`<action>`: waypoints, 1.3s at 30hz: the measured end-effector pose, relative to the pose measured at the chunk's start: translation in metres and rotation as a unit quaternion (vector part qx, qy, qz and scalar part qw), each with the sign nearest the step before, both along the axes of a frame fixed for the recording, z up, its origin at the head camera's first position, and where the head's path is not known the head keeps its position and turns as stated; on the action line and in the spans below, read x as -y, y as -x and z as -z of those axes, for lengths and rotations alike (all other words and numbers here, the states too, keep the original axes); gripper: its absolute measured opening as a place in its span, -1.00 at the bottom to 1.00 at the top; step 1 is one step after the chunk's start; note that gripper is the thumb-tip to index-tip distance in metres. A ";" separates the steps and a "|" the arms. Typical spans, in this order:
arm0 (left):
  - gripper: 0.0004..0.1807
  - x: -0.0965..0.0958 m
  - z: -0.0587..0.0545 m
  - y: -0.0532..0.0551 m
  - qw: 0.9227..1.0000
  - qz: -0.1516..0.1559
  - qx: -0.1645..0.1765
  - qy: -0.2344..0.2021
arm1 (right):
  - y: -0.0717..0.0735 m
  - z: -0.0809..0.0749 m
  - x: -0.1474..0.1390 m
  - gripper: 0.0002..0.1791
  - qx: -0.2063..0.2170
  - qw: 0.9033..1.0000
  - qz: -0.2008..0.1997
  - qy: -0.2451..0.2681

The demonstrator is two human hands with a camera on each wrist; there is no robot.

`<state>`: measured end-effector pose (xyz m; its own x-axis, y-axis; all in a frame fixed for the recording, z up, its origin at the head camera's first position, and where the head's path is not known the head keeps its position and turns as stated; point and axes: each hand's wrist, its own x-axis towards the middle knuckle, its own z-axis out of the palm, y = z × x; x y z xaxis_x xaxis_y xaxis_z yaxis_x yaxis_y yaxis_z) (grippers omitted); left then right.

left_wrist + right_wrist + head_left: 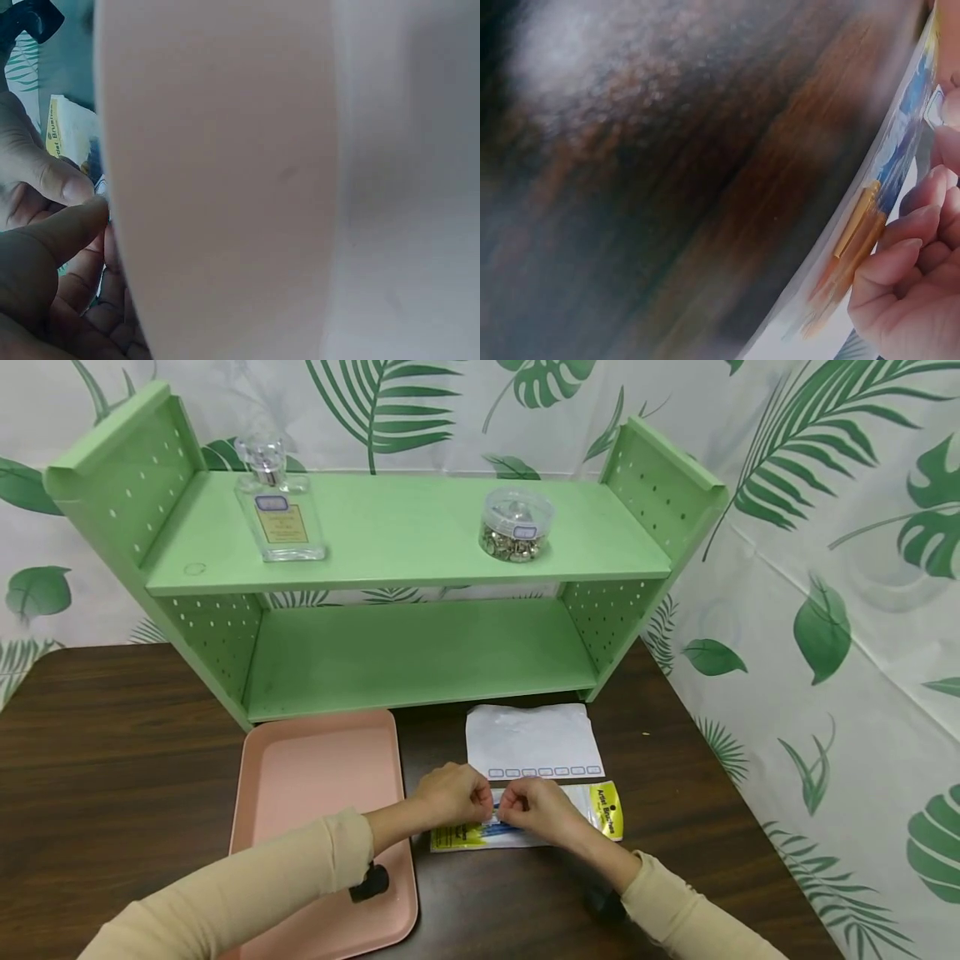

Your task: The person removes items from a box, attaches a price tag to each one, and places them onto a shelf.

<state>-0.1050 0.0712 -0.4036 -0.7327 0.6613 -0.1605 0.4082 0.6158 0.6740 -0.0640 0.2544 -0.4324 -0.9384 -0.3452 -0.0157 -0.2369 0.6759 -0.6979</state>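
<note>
Both hands meet over a flat packet of artist brushes (611, 810) with yellow ends and blue brushes inside. My left hand (453, 793) comes in from the left, my right hand (540, 810) from the right, fingers curled and fingertips nearly touching. Between them is a small white label (934, 109) with a blue outline, pinched at the fingertips of both hands. In the left wrist view the right thumb and a left finger meet at its edge. Just behind the packet lies a white sheet (532, 735) with a row of blue-outlined labels along its near edge.
A pink tray (401, 860) lies under the left forearm. Behind stands a green two-level shelf (405, 527), bearing a glass perfume bottle (281, 518) and a clear round jar (516, 527) of small metal pieces, both labelled. Leaf-patterned sheeting (817, 610) hangs at the back and right.
</note>
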 end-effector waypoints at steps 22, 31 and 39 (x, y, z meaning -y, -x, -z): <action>-0.83 -0.002 0.007 -0.001 0.999 -0.010 -0.027 0.021 | -0.002 0.002 0.007 -0.80 -0.044 0.996 0.035 -0.072; -0.84 -0.002 0.009 0.000 0.999 -0.018 -0.026 0.021 | -0.004 0.003 0.009 -0.79 -0.068 0.994 0.033 -0.078; -0.71 -0.001 0.010 -0.001 0.999 -0.029 -0.019 0.017 | -0.005 0.003 0.009 -0.77 -0.075 0.993 0.030 -0.081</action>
<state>-0.1037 0.0721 -0.4139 -0.7755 0.6125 -0.1531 0.3963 0.6610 0.6372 -0.0594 0.2453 -0.4351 -0.9531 -0.2929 0.0761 -0.2865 0.7920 -0.5391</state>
